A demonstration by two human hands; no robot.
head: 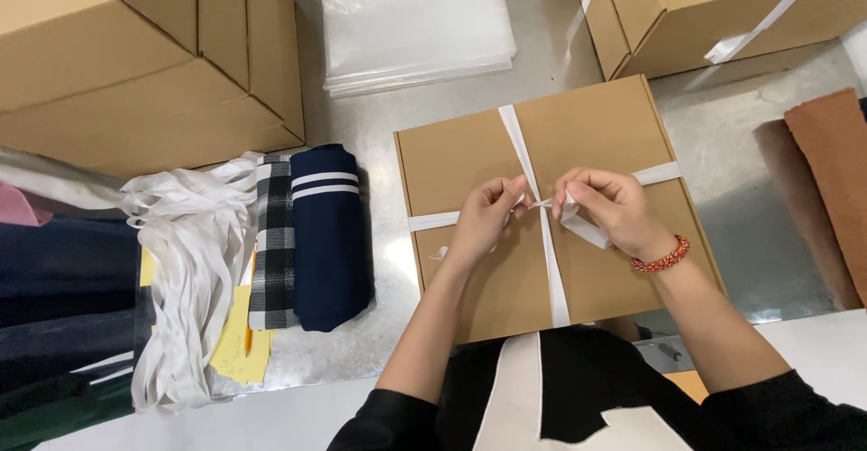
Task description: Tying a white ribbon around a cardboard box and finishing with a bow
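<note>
A flat cardboard box (596,261) lay under both hands; left hand (483,221) and right hand (610,207) each pinched white ribbon (549,261) at its crossing.

Both hands, left hand (483,216) and right hand (607,205), pinch white ribbon (540,204) crossing atop a flat cardboard box (470,158)

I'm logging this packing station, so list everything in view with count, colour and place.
flat cardboard box: one, brown, centre of the table
white ribbon: one, crossed over that box
large cardboard cartons: stack, brown, upper left
ribbon-tied carton: one, brown, upper right
clear plastic bags: stack, top centre
folded fabric rolls: two, navy and checked, left of the box
loose white ribbons: bundle, far left
yellow notes: few, lower left
brown fabric: right edge
left hand, right hand: pinching the ribbon at its crossing; beaded bracelet on right wrist
</note>
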